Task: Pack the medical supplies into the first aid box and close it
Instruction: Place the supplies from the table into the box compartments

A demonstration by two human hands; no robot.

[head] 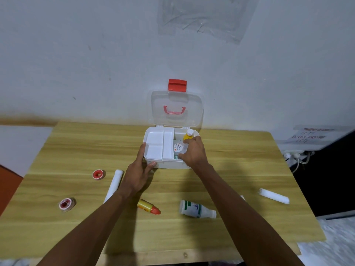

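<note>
The white first aid box [169,164] stands open at the back middle of the table, its clear lid [175,109] with a red latch upright against the wall. A white tray [159,144] covers the box's left half. My left hand [139,171] grips the box's front left corner. Over the right half, my right hand [193,152] holds a small yellow bottle [187,135] with a white cap. A round labelled item [178,147] lies inside. On the table lie two red tape rolls [99,174] [66,204], two white tubes [114,185] [273,195], a yellow bottle with a red cap [148,206] and a white bottle [196,209].
The wooden table [57,227] stands against a pale wall. A power strip with cables [295,156] and a dark surface lie beyond the table's right edge. A printed sign [315,135] sits at the right.
</note>
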